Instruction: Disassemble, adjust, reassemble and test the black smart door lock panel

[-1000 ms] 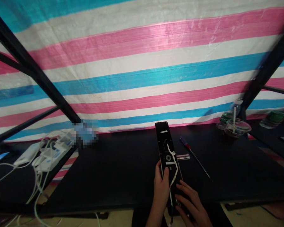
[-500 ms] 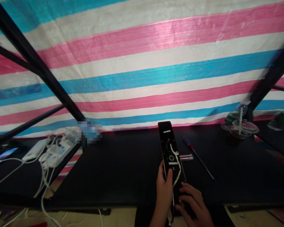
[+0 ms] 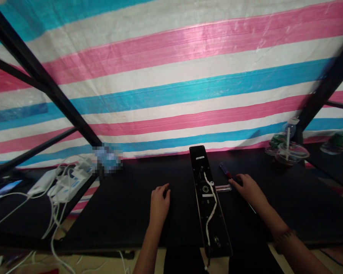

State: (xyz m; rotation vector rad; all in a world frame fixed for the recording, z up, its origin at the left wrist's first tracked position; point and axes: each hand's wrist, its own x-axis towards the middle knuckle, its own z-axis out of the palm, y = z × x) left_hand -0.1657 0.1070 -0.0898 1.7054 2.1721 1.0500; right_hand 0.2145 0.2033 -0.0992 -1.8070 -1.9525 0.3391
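A long black panel (image 3: 214, 215) with small fittings lies on the table, its near end by the front edge. A white wrapped cable (image 3: 214, 209) runs down it and hangs past that end. My left hand (image 3: 160, 203) rests on the table left of the panel, holding nothing, thumb apart from loosely bent fingers. To the panel's right, my right hand (image 3: 250, 191) is over a screwdriver (image 3: 225, 170) with a purple and red handle; thumb and forefinger are apart beside the handle's lower end. The hand hides part of the shaft. A small clear packet (image 3: 223, 188) lies between panel and screwdriver.
On the black table (image 3: 125, 213), a lidded plastic cup (image 3: 291, 154) with a straw stands at the back right beside a bottle (image 3: 277, 140). White power strips and cables (image 3: 67, 182) lie at left. Black frame bars (image 3: 60, 99) slant before a striped sheet (image 3: 188, 91).
Both hands have let go of the panel, which now lies untouched. My left hand moved left onto the table; my right hand moved up and right to the screwdriver.
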